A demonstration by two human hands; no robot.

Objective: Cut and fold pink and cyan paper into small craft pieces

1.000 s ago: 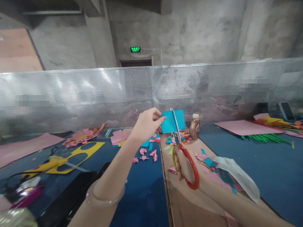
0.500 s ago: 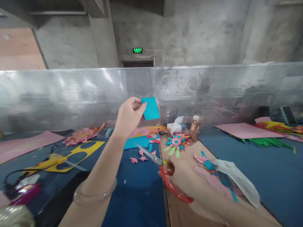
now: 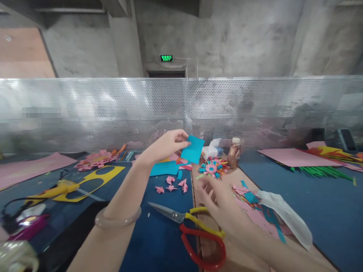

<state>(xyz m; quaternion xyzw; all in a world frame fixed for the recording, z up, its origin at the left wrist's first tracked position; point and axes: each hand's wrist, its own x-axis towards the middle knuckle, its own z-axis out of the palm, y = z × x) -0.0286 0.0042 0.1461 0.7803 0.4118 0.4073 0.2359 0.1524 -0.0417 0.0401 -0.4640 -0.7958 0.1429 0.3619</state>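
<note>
A small blue piece of paper (image 3: 193,149) is pinched by one edge in my left hand (image 3: 171,145), raised above the table. My right hand (image 3: 217,194) is empty, its fingers curved and apart. Just below it lies a pair of scissors (image 3: 177,216) with one red and one yellow handle, across the blue table and the brown board. Several folded pink paper pieces (image 3: 170,187) rest on the table in front of my hands. Behind them lies a larger blue sheet (image 3: 164,169). A multicoloured paper flower (image 3: 211,169) sits beyond my right hand.
Right of centre are a tissue pack (image 3: 212,152), a brown bottle (image 3: 234,155) and paper scraps (image 3: 255,207) beside a white wrapper (image 3: 286,217). On the left lie a yellow glue gun (image 3: 53,190) and cut yellow paper (image 3: 110,175). A perforated metal panel (image 3: 127,113) stands behind.
My right hand has let go of the scissors, which now lie on the table. My left hand has come lower and to the right with the blue paper.
</note>
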